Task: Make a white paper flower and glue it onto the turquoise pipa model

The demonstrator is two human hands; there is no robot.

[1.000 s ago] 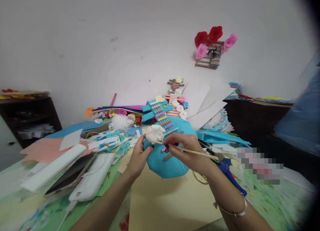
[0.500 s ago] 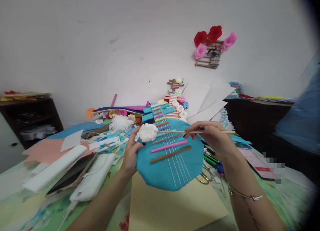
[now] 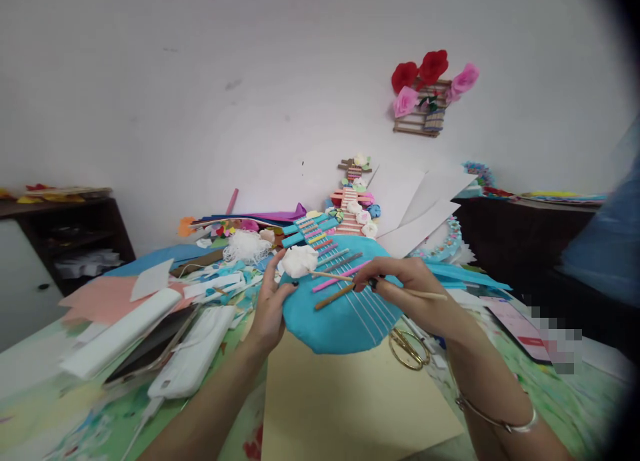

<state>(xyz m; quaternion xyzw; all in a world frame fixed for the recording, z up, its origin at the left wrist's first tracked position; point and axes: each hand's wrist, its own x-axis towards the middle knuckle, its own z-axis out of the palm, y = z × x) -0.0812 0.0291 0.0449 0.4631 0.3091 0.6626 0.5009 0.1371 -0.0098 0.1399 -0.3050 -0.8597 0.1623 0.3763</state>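
My left hand [image 3: 273, 304] grips the left edge of a blue craft lute [image 3: 320, 331], thumb on its face and fingers behind. The lute is tilted up, with white strings and several coloured strips across it. At its left edge, by my left thumb, sits a white flower [image 3: 299, 261]. My right hand [image 3: 407, 288] is closed in a pinch on a thin wooden stick [image 3: 425, 294]. The stick's far tip is at the flower's lower right edge; whether it touches, I cannot tell.
Beneath lies a cream sheet [image 3: 350, 408], with gold-handled scissors [image 3: 410, 349] on the right. To the left are a phone [image 3: 150, 348], a white power bank [image 3: 193, 351] and paper scraps. White string [image 3: 247, 246] and smaller craft lutes [image 3: 353, 211] are at the back.
The stick swung away to the right of the flower, then came back to its lower right edge. My left hand tilted the lute up towards me, then partly back.
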